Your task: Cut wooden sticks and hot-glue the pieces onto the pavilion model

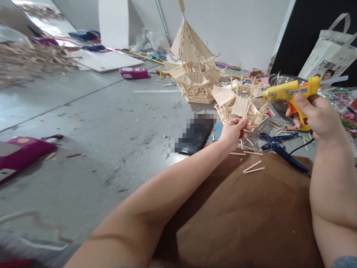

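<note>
My right hand (320, 115) is wrapped round the handle of a yellow glue gun (292, 91), its nozzle pointing left with a clear glue stick out the back. My left hand (237, 131) pinches the lower edge of a small panel of wooden sticks (240, 107). The nozzle tip is close to the panel's upper right corner; whether they touch I cannot tell. Behind the panel is a low, partly built stick structure (223, 96). A taller stick pagoda (192, 44) with a pointed roof stands further back.
Blue pliers (286, 152) and loose sticks (253, 170) lie near a brown sheet (251, 216). A phone (195, 139) rests left of my left hand. Behind the glue gun is a metal bowl (275, 80); a white bag (325, 52) stands at right. Purple packages (135, 73) lie on the floor.
</note>
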A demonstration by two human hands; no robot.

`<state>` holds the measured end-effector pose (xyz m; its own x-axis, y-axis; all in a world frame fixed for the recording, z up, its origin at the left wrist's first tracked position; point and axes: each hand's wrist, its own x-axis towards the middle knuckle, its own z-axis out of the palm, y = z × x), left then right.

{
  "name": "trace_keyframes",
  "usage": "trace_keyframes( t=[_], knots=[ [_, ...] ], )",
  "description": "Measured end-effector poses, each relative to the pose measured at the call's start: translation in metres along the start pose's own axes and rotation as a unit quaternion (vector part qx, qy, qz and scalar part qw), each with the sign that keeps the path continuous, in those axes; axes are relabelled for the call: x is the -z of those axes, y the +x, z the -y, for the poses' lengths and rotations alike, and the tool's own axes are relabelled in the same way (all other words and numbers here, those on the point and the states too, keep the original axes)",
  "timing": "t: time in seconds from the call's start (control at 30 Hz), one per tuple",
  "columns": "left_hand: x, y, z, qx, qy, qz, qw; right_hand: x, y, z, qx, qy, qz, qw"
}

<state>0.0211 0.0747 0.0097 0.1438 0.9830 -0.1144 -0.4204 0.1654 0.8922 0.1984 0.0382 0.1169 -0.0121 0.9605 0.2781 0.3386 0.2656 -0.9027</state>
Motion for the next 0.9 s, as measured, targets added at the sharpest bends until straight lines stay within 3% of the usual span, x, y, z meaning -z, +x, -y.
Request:
trace_keyframes(
  t=[0.9],
  knots=[
    [-0.013,-0.002,-0.006,0.02,-0.031,-0.056,0.998,-0.003,0.001,-0.003,-0.01,0.012,-0.002,1.0]
  ],
)
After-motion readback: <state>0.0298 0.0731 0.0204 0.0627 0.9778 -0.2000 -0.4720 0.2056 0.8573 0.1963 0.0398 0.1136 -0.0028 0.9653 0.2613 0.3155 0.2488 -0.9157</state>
